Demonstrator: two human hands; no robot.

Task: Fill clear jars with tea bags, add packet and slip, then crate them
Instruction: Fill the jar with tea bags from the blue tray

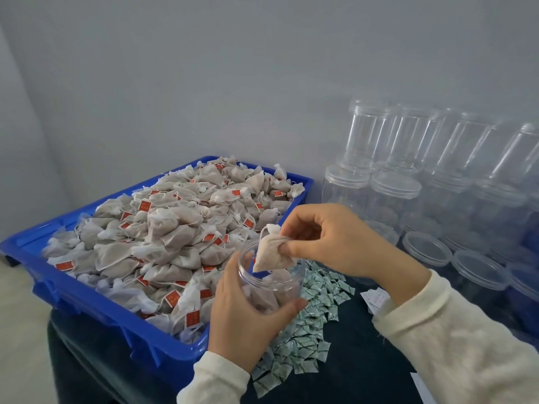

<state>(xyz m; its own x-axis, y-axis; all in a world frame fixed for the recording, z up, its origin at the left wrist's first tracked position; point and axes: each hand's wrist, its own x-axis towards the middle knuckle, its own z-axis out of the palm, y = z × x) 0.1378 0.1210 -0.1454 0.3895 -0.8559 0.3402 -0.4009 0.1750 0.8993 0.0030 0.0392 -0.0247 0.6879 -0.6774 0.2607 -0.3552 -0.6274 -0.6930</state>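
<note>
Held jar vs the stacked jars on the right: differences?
The held jar is gripped in the left hand; the stacked jars stand untouched by the wall. The held jar has no lid and is partly filled with tea bags; the stacked jars are lidded and look empty. Both are clear plastic.

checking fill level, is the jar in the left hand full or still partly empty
Partly empty. The jar, held by the left hand, shows bags only low down; the right hand pinches a tea bag at its open mouth.
</note>
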